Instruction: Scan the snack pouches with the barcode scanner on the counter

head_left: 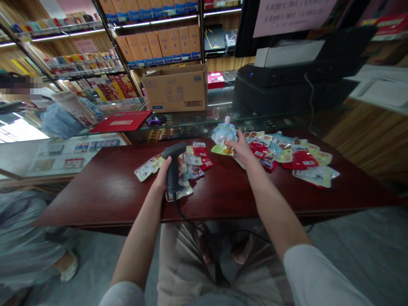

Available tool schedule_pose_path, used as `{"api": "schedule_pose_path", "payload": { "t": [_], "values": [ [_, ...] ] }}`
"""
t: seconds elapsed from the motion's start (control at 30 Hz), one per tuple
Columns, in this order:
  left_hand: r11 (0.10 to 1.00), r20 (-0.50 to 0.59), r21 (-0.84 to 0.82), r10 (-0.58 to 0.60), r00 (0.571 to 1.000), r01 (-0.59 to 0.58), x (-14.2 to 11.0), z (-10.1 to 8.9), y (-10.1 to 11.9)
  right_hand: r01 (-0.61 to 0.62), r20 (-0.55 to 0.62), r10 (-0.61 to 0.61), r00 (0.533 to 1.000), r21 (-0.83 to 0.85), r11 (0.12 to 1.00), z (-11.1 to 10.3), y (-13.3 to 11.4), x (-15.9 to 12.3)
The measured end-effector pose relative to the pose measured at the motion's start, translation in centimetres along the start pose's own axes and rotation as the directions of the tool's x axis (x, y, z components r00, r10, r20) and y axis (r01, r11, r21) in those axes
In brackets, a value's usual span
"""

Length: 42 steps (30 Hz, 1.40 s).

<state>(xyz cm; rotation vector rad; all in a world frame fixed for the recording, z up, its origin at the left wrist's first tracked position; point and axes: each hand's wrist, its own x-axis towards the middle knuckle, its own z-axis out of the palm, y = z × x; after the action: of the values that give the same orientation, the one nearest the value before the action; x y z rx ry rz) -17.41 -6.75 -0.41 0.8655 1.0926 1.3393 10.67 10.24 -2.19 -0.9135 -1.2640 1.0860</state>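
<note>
My left hand [164, 175] is closed around the grip of a black corded barcode scanner [174, 170], held over the left part of the dark red table. Beneath and around the scanner lie several small snack packets [194, 159]. In my right hand [239, 146] is a pale blue spouted pouch [224, 135], its spout pointing up. A yellow-green packet [223, 150] sits just under the pouch; whether my fingers also grip it I cannot tell. Right of that hand spreads a larger pile of red, yellow and clear packets [301, 157].
Behind the table [105, 187] stands a glass counter with a cardboard box [175, 91], a red folder [123, 121], a purple mouse [156, 120] and a black printer [296, 80]. The scanner's cable [181, 212] hangs over the front edge. Another person [25, 238] is at the left.
</note>
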Motion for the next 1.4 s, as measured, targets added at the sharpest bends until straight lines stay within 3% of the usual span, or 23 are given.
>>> {"api": "schedule_pose_path", "payload": {
  "t": [0.13,0.6,0.8,0.93,1.1,1.2,1.27,1.33,1.4],
  "values": [
    [1.0,-0.012,-0.003,0.023,1.0,-0.023,-0.8,0.7,0.2,0.0,-0.002,0.0,1.0,0.022,1.0,0.3,-0.1,0.0],
    [0.992,0.079,0.124,0.007,0.997,-0.017,-0.9,1.4,-0.5,-0.032,0.184,0.054,0.981,-0.123,0.992,2.1,-0.4,-1.6],
    [0.994,0.048,0.108,0.019,0.999,-0.024,-0.8,1.4,-0.5,0.061,0.206,-0.01,0.978,-0.245,0.968,1.5,-1.0,-1.5],
    [0.998,0.036,0.068,-0.01,0.999,0.007,-0.9,1.3,-0.4,0.128,0.108,-0.082,0.991,-0.539,0.832,-0.5,-1.2,-0.8],
    [1.0,0.014,0.026,0.002,1.0,-0.003,-0.9,1.3,0.0,-0.027,-0.066,-0.063,0.996,-0.874,0.484,-2.2,-1.6,-0.7],
    [1.0,-0.02,-0.004,0.017,1.0,-0.017,-1.1,1.3,0.3,0.029,-0.055,-0.239,0.969,-0.943,0.332,-1.6,-2.2,-1.5],
    [1.0,-0.042,-0.021,0.019,0.999,-0.02,-1.3,1.4,0.5,0.11,0.019,-0.303,0.953,-0.952,0.285,-0.9,-2.5,-2.1],
    [1.0,-0.056,-0.028,0.008,0.998,-0.01,-1.5,1.4,0.7,0.198,0.142,-0.201,0.969,-0.935,0.293,-0.2,-2.5,-2.5],
    [1.0,-0.062,-0.029,-0.01,0.998,0.008,-1.5,1.4,0.7,0.203,0.212,-0.006,0.977,-0.923,0.327,0.1,-2.1,-2.6]
  ]
}}
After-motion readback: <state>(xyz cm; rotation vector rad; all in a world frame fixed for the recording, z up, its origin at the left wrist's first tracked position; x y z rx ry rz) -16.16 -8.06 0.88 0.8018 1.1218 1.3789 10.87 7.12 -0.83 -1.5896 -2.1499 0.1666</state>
